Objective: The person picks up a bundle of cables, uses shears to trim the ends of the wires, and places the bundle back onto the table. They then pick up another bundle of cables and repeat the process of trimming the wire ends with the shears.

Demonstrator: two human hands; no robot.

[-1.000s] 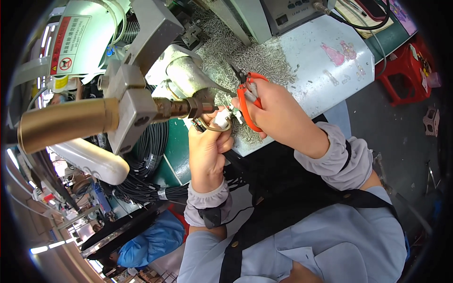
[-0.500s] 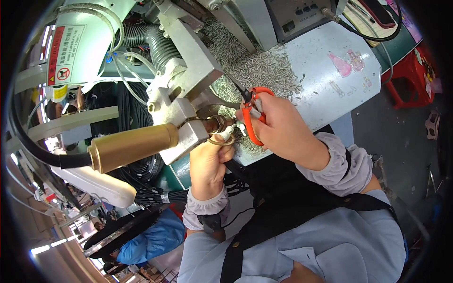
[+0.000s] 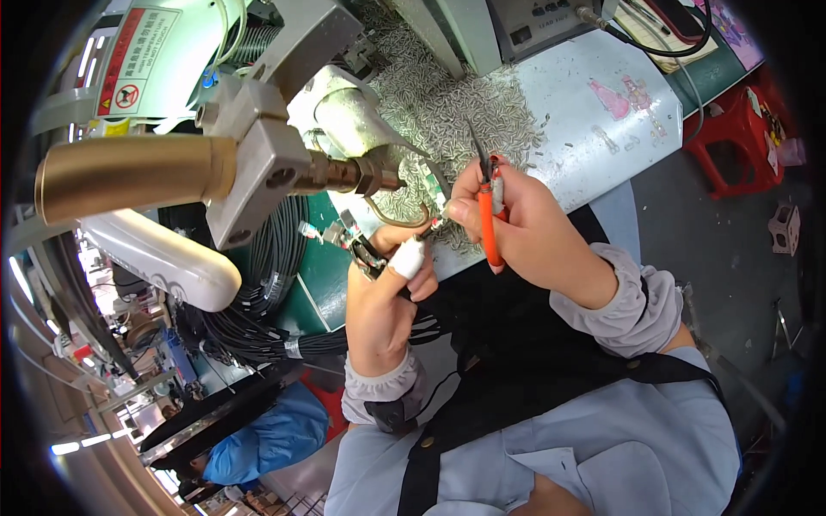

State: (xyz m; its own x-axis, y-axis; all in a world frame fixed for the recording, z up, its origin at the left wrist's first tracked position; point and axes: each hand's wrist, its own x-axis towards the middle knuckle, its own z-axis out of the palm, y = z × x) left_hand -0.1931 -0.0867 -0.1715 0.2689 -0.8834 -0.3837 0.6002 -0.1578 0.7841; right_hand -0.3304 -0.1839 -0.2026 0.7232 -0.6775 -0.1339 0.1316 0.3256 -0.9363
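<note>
My left hand, a white wrap on its thumb, is closed on black cables. Their bared ends with coloured wires stick out beside the index finger. My right hand keeps a pair of orange-handled scissors in the palm, blades pointing away from me. Its thumb and index finger pinch at the cable end by a small green board. Just left of the board is the tip of a gold-handled soldering iron, clamped in a metal holder. A bent brass tube curves under the tip.
Heaps of small metal pins cover the bench behind my hands. A grey control box stands at the back. Bundled black cables lie to the left, near a white lamp arm. A red stool stands at right.
The iron and its holder now appear further left and larger. My left hand has turned, bringing the cable ends into sight. The scissors have swung more upright, and my right fingertips have come to the board.
</note>
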